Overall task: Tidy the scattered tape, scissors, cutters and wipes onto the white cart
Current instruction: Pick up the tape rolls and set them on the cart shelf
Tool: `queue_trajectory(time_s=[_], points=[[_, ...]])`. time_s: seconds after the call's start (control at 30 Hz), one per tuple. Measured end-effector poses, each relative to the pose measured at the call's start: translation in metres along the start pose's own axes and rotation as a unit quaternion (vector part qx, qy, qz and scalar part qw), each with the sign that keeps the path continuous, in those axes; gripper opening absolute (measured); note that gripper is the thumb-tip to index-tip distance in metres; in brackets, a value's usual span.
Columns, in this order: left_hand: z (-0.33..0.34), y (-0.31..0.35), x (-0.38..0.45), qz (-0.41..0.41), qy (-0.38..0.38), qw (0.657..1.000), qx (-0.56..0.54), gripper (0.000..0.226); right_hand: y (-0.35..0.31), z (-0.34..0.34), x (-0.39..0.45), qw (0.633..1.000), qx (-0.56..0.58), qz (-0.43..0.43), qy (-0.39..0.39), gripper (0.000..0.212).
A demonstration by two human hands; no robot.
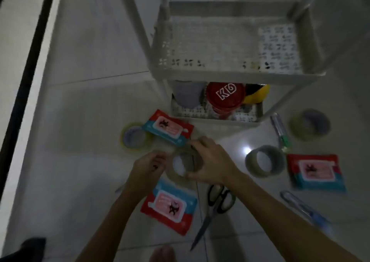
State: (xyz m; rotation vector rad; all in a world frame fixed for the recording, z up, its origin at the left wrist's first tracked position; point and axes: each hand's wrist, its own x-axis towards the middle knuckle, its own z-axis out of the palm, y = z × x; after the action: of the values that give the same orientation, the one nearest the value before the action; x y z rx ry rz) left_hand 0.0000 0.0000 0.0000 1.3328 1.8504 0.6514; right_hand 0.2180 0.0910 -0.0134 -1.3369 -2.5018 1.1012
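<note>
Head view: both hands' fingers grip a tape roll, apparently, wipes packs and scissors crowding close

Both forearms bare to the frame edge; no sleeves, watch or rings visible. Left hand carries small dark markings on its back. Right hand unmarked.

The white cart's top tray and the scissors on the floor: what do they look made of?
The white cart's top tray looks like matte moulded plastic or coated metal; its floor is perforated, and the blur leaves it open. The scissors show a thin grey blade, probably steel, and glossy black loop handles with a greenish inner lining, likely plastic.
</note>
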Motion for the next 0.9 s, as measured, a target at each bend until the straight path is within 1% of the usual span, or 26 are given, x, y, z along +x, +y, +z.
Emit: queue_trajectory(time_s=[0.07,0.13,0.17,0.23,0.3,0.33,0.37,0.4,0.47,0.5,0.53,0.6,0.67,0.73,0.8,0.9], points=[[0.0,-0.008,0.001,-0.007,0.019,1.0,-0.006,0.019,-0.004,0.014,0.007,0.995,-0.083,-0.042,-0.043,0.11],[0.0,-0.016,0.004,-0.014,0.019,1.0,-0.007,0.012,-0.009,0.023,0.01,0.984,-0.153,-0.057,-0.076,0.12],[-0.001,-0.019,0.004,-0.015,0.024,1.0,-0.014,0.016,-0.011,0.025,0.013,0.981,-0.17,-0.056,-0.078,0.122],[-0.005,-0.016,0.004,-0.011,0.035,0.999,-0.028,0.021,-0.013,0.022,0.015,0.981,-0.169,-0.046,-0.086,0.124],[-0.013,-0.003,0.002,0.002,0.041,0.998,-0.041,0.019,-0.019,0.007,0.012,0.988,-0.121,-0.041,-0.091,0.123],[-0.018,0.004,0.002,0.012,0.046,0.998,-0.051,0.018,-0.023,-0.002,0.009,0.993,-0.076,-0.054,-0.073,0.118],[-0.023,0.013,0.002,0.023,0.052,0.997,-0.059,0.019,-0.028,-0.015,0.005,0.996,-0.025,-0.076,-0.047,0.109],[-0.03,0.022,0.004,0.038,0.059,0.996,-0.063,0.019,-0.034,-0.029,0.002,0.994,0.019,-0.103,-0.014,0.094],[-0.044,0.045,0.01,0.085,0.081,0.991,-0.066,0.02,-0.048,-0.065,-0.003,0.988,0.056,-0.136,0.051,0.067],[-0.052,0.058,0.015,0.111,0.096,0.987,-0.063,0.019,-0.056,-0.084,-0.005,0.984,0.055,-0.145,0.084,0.061],[-0.06,0.071,0.021,0.13,0.113,0.983,-0.06,0.018,-0.065,-0.103,-0.007,0.979,0.045,-0.157,0.121,0.062],[-0.077,0.099,0.034,0.143,0.151,0.975,-0.079,0.02,-0.081,-0.139,-0.009,0.966,0.023,-0.172,0.195,0.071],[-0.092,0.124,0.048,0.153,0.186,0.966,-0.096,0.023,-0.093,-0.167,-0.008,0.942,0.017,-0.197,0.27,0.067],[-0.104,0.141,0.06,0.172,0.2,0.958,-0.116,0.018,-0.105,-0.186,-0.003,0.922,0.014,-0.198,0.334,0.064],[-0.112,0.153,0.069,0.184,0.2,0.954,-0.13,0.024,-0.113,-0.198,0.009,0.911,0.022,-0.171,0.375,0.062],[-0.116,0.163,0.079,0.176,0.19,0.955,-0.141,0.029,-0.121,-0.204,0.036,0.914,0.019,-0.117,0.387,0.055]])
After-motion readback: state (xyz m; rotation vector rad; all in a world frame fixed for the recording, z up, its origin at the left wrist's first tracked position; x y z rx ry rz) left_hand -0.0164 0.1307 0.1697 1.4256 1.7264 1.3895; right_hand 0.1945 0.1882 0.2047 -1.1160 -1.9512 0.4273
